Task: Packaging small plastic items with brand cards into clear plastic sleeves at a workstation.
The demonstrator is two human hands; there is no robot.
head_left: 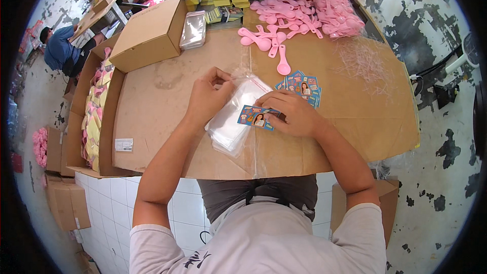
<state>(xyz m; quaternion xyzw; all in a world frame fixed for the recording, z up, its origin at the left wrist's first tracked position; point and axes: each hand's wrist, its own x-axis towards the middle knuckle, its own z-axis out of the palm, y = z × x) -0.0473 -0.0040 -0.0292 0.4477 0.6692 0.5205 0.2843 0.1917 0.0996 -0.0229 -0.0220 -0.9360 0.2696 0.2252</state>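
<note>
1. Left hand point(205, 96): grip pinches the top edge of a clear bag point(238, 106), thumb and fingers pressed on the film. My read is that this holds the mouth open and the bag steady.
2. Right hand point(294, 114): grip pinches a printed card point(256, 117), fingers closed on its right end. The card's left end points at the bag and lies over the film just right of the left grip; whether it is inside yet I cannot tell.
3. The bag tops a stack of like bags point(228, 134), directly under both grips, near the front edge of the cardboard-covered surface point(167, 96).
4. More cards point(303, 86) fanned just beyond the right grip, probably kept there for short reach.
5. Pink spoons point(304, 12) heaped farther beyond it; a few loose ones point(271, 45) lie nearer.
6. A closed box point(149, 33) sits beyond the left grip; an open carton point(94, 116) of packets stands left of it.
7. Another person point(58, 48) is far left, well apart.
</note>
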